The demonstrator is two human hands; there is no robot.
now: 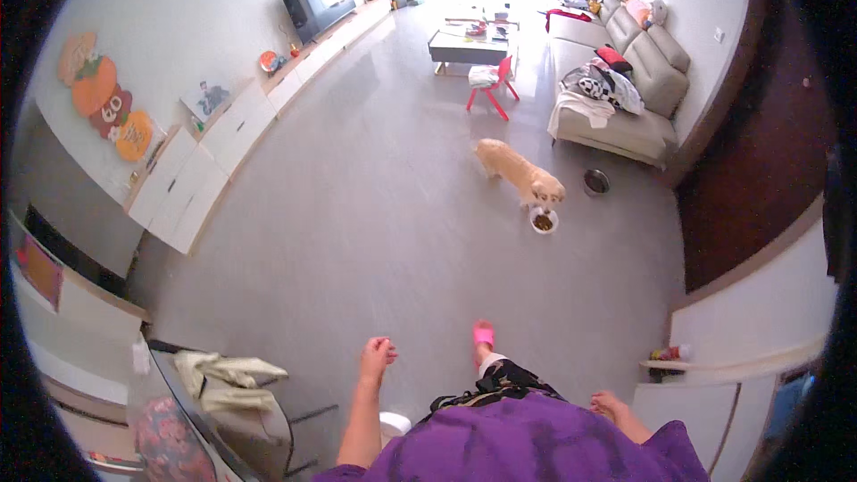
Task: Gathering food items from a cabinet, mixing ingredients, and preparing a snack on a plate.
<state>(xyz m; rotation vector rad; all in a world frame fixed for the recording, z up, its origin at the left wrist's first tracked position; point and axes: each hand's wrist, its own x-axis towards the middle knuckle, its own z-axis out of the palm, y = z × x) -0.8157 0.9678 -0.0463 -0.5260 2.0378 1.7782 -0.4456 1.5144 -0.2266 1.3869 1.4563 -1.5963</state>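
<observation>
My left hand (379, 352) hangs over the grey floor (321, 241), its fingers loosely bent and slightly apart, with nothing seen in it. A white round-rimmed container (395, 423) is partly visible beside my left forearm. By my right hip is my right hand (606, 404), fingers curled; its palm is hidden. One foot in a pink slipper (483, 335) is forward on the floor. Ahead, a light tan dog (512, 164) stands with its muzzle at a white bowl (543, 222) of brown kibble. A dark metal bowl (596, 182) sits behind it to the right.
A grey sofa (609, 127) bearing clothes and cushions lines the right wall. Beyond the dog stand a red child's chair (492, 84) and a coffee table (469, 50). White cabinets (227, 134) run along the left. A chair with draped cloth (231, 375) is at lower left.
</observation>
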